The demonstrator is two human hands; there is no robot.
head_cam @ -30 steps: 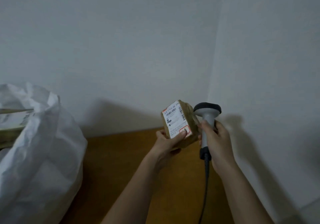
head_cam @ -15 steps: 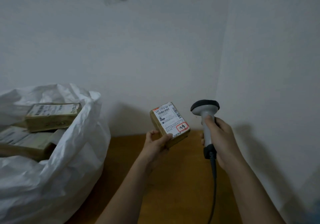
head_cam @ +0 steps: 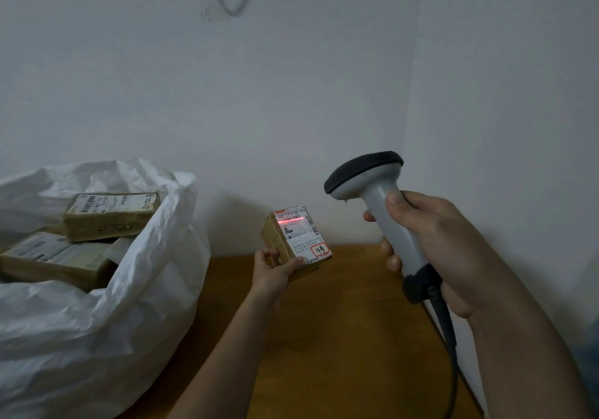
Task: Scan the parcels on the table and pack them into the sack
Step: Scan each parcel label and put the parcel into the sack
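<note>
**Red scan line on the parcel's label**

The left hand (head_cam: pixel 275 269) held a small brown parcel (head_cam: pixel 296 242) up above the table (head_cam: pixel 340 337), near its back edge, with the fingers curled round the parcel's lower end and the thumb on its label side. The white label faced up and toward the camera, and a red line of light lay across the barcode near its top. The right hand (head_cam: pixel 431 243) gripped the grey handle of the scanner (head_cam: pixel 382 211), fingers wrapped round it and thumb laid along the shaft; the dark head was tilted left toward the parcel, well apart from it. A black cable (head_cam: pixel 449 337) ran down from the handle's base toward the table's right edge. At the table's left side stood the open white sack (head_cam: pixel 129 305), with two labelled brown boxes (head_cam: pixel 110 216) stacked inside it.
</note>
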